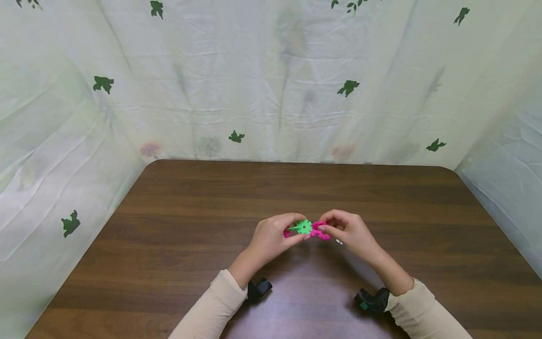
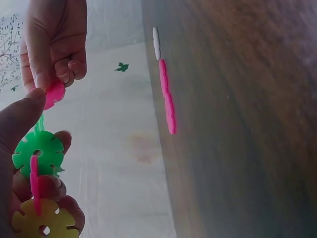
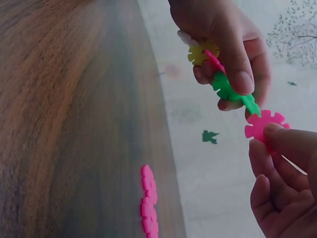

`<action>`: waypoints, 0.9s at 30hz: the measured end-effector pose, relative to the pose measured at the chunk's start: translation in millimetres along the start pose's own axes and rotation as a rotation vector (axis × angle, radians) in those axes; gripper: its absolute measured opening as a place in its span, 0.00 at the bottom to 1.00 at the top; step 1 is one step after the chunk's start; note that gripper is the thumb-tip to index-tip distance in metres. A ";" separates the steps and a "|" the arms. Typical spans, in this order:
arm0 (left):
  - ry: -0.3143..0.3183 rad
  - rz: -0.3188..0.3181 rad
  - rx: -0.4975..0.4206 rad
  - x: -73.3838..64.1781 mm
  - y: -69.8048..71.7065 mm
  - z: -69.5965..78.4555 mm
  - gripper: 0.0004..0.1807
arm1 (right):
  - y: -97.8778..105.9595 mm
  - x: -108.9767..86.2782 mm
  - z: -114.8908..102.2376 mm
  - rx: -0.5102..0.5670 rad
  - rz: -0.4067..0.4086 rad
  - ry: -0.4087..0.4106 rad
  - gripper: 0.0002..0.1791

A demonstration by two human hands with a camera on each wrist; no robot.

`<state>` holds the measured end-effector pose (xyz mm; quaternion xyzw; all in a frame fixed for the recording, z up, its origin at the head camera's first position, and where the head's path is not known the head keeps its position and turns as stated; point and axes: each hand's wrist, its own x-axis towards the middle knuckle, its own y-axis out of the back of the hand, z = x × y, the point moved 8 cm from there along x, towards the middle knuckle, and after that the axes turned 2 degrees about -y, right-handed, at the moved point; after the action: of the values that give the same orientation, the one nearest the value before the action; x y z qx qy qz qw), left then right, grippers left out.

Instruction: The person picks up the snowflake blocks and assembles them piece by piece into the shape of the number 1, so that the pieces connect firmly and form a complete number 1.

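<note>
My left hand point(image 1: 275, 234) holds a chain of interlocking notched plastic discs between thumb and fingers. In the left wrist view the chain shows a yellow disc point(image 2: 55, 223), a pink disc seen edge-on point(image 2: 33, 181) and a green disc point(image 2: 42, 148). A second green disc point(image 3: 251, 105) and part of a white disc point(image 3: 185, 37) show in the right wrist view. My right hand point(image 1: 350, 234) pinches a single pink disc point(image 3: 263, 123) by thumb and fingers. That disc's notched edge meets the end of the second green disc, both held above the table.
Two loose pink discs point(image 2: 167, 96) lie flat on the brown wooden table point(image 1: 203, 207), with a white disc point(image 2: 156, 43) beside them. A pale cloth point(image 1: 262, 70) with green leaf-like shapes hangs behind the table and along both sides. Dark wrist cameras point(image 1: 371, 300) sit on both wrists.
</note>
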<state>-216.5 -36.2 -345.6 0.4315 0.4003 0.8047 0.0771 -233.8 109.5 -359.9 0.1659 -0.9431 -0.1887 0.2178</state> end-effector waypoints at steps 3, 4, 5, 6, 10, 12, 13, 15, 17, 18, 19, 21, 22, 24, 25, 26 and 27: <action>-0.007 -0.007 -0.006 -0.2 -1.0 1.0 0.16 | -0.1 0.1 -2.5 -0.015 0.011 0.025 0.06; -0.010 -0.006 -0.009 -0.3 -1.2 1.3 0.16 | 0.1 0.1 -4.7 -0.021 0.015 0.042 0.06; -0.011 -0.005 -0.014 -0.5 -1.5 1.3 0.16 | -0.1 0.0 -7.2 -0.021 0.016 0.052 0.06; -0.017 -0.003 -0.015 -0.6 -1.7 1.6 0.16 | -0.2 -0.1 -11.7 -0.026 0.018 0.071 0.06; -0.040 0.010 -0.018 -1.1 -3.0 2.3 0.16 | -1.0 -0.9 -31.9 -0.037 0.020 0.134 0.06; -0.050 0.017 -0.015 -1.4 -3.7 2.5 0.16 | -1.3 -1.1 -39.9 -0.054 0.025 0.145 0.06; -0.050 0.020 -0.015 -1.5 -3.9 2.4 0.16 | -1.3 -1.1 -41.5 -0.059 0.028 0.142 0.06; -0.047 0.023 -0.020 -1.6 -3.9 1.9 0.16 | -1.3 -1.0 -42.8 -0.062 0.033 0.131 0.05; -0.042 0.020 -0.030 -1.6 -4.1 1.2 0.16 | -1.1 -0.7 -42.0 -0.054 0.036 0.113 0.05; -0.038 0.017 -0.034 -1.6 -4.2 0.8 0.16 | -0.9 -0.6 -41.2 -0.050 0.036 0.108 0.05; -0.035 0.012 -0.038 -1.7 -4.3 0.4 0.16 | -0.8 -0.4 -40.2 -0.039 0.032 0.102 0.05; -0.026 0.003 -0.042 -1.8 -4.5 -0.8 0.17 | -0.8 -0.2 -37.7 -0.021 0.018 0.084 0.06; -0.024 -0.001 -0.042 -1.9 -4.5 -1.2 0.17 | -0.9 -0.1 -36.7 -0.015 0.009 0.078 0.06; -0.022 -0.010 -0.033 -2.2 -4.7 -2.0 0.18 | -1.3 0.1 -34.9 -0.009 -0.010 0.065 0.06; -0.022 -0.015 -0.030 -2.2 -4.8 -2.3 0.19 | -1.5 0.2 -34.1 -0.005 -0.019 0.055 0.06; -0.022 -0.021 -0.027 -2.2 -5.1 -2.6 0.19 | -1.6 0.2 -33.5 -0.002 -0.025 0.045 0.06; -0.023 -0.028 -0.026 -2.2 -5.4 -2.8 0.19 | -1.8 0.2 -33.0 0.002 -0.030 0.037 0.07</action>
<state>-218.5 -35.3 -351.7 0.4339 0.3948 0.8039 0.0983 -218.0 98.5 -333.1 0.1836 -0.9365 -0.1878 0.2324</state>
